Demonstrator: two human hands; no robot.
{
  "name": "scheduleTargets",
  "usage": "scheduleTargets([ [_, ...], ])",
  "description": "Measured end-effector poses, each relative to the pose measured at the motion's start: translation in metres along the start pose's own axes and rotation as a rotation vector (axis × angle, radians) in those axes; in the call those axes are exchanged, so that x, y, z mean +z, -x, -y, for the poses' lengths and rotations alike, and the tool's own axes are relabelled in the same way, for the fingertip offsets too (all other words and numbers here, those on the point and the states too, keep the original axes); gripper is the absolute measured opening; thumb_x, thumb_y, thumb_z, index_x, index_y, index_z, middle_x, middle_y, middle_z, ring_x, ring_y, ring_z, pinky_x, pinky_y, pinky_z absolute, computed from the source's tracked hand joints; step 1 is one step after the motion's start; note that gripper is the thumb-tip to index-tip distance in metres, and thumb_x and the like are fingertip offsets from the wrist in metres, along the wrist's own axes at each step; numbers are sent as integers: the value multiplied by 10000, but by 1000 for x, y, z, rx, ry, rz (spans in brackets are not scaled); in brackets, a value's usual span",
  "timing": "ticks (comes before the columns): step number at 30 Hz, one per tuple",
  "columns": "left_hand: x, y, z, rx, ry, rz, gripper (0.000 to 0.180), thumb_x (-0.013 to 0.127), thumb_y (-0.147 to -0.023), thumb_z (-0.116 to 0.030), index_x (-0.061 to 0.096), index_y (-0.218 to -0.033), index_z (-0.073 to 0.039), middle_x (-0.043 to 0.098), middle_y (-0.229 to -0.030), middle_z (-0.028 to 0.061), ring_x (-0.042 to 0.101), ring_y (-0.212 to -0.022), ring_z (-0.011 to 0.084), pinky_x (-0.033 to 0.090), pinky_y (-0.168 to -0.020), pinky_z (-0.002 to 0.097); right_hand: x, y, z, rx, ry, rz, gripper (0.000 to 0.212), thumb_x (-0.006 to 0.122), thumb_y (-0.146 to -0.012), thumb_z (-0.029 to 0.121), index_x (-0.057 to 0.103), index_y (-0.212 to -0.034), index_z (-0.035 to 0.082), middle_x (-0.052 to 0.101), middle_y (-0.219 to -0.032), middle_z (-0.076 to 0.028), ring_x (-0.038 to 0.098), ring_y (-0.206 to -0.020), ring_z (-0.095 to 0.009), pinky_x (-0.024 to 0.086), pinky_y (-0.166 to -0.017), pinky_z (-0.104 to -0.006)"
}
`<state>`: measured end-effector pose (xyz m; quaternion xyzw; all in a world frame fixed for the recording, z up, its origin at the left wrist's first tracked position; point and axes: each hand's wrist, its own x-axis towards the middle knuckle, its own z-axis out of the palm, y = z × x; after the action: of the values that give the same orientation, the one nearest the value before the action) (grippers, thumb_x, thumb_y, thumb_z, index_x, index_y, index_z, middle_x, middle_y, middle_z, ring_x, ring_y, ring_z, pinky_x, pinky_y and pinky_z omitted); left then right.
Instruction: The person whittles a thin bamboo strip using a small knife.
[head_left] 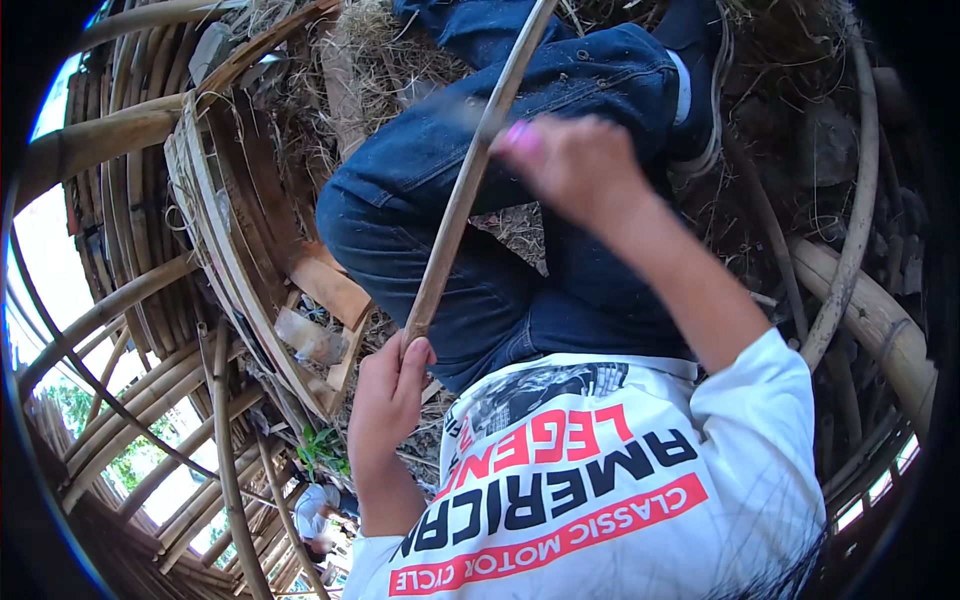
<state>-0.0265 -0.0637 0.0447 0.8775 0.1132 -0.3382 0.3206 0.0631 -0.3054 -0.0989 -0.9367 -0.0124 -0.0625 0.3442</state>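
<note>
My left hand [388, 395] is closed round the near end of a long bamboo strip [452, 225], its thumb pressed along the wood. From there the strip slants up and away across my bent legs in dark blue jeans [420, 150]. Smeared by motion, my right hand [590, 170] grips a pink-handled knife [524, 142] at the strip's upper part. A faint grey blur on the strip's left side looks like the blade; its edge and exact contact with the wood cannot be made out.
Bundled split bamboo strips [225, 270] lie at the left beside flat wood offcuts [330, 285]. Bamboo poles [110, 140] form a frame on the left. A thick pole [870, 315] lies at the right. Dry shavings [370, 50] cover the ground. Another person [318, 515] is at lower left.
</note>
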Motion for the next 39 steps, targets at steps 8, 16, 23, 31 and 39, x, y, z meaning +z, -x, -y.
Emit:
scheduleTargets([
  [8, -6, 4, 4, -76, 40, 41, 307, 488, -1021, -240, 573, -836, -10, 480, -594, 3, 419, -550, 86, 352, -516, 271, -2, -2, 4, -32, -100, 82, 569, 511, -929, 574, 667, -700, 77, 644, -604, -182, 675, -589, -360, 551, -552, -445],
  [16, -6, -3, 9, -123, 196, 82, 274, 506, -1014, -226, 566, -858, -8, 464, -611, -11, 392, -556, 70, 333, -510, 257, -11, 21, 40, 43, -489, 90, 353, 576, -939, 408, 608, -863, 64, 643, -656, -195, 653, -616, -400, 518, -560, -486],
  [23, -2, -3, 10, 11, 36, -38, 259, 527, -1001, -223, 585, -898, 8, 473, -573, 37, 419, -520, 102, 349, -497, 290, -16, 71, 36, 38, -678, 141, 172, 558, -948, 192, 615, -957, 30, 652, -799, -203, 654, -735, -374, 513, -629, -423],
  [31, 0, -2, 16, 81, -144, -111, 286, 546, -982, -234, 520, -825, 4, 546, -597, 190, 557, -562, 376, 417, -534, 423, -47, 58, 0, 229, -669, 86, 371, 502, -1005, 363, 579, -934, 7, 515, -628, -125, 511, -551, -194, 405, -542, -333],
  [39, 7, 13, 17, 50, -302, -216, 332, 582, -953, -302, 519, -841, 4, 589, -677, 262, 589, -706, 474, 424, -606, 534, -19, 17, 26, 252, -868, 138, 465, 459, -1017, 433, 527, -813, 21, 435, -577, -114, 430, -534, -179, 376, -537, -352],
])
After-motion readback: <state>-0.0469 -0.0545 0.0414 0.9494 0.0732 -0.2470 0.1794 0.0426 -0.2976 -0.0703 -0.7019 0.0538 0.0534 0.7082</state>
